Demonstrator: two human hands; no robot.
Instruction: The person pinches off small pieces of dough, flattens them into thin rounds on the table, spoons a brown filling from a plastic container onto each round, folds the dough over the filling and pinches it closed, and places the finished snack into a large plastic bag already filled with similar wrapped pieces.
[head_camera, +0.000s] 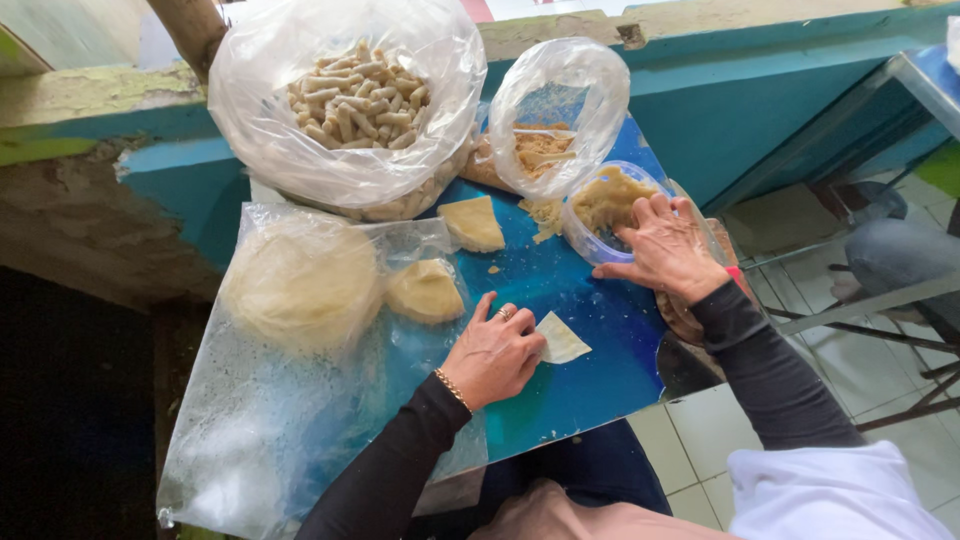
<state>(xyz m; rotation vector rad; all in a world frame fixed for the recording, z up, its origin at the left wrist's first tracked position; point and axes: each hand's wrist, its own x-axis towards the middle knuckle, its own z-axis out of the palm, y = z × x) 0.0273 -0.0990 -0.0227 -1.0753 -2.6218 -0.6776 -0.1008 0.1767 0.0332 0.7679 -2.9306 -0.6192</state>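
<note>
Left hand (493, 350), fingers curled, pins a triangular wrapper piece (561, 338) flat on the blue surface (590, 390), its tip pointing right. Right hand (667, 245), fingers spread, grip wide, dips into the clear filling tub (590, 235).

On the blue desk (590, 370), the left hand (492, 352) rests curled on the corner of a small triangular dough wrapper (561, 338). The right hand (664, 243) reaches into a clear plastic container (590, 240) of yellowish filling. Two wrapper stacks (425, 290) lie nearby, beside a round stack under plastic (300, 280). A large clear bag of finished rolls (355, 100) stands behind, next to a smaller open bag (560, 100).
</note>
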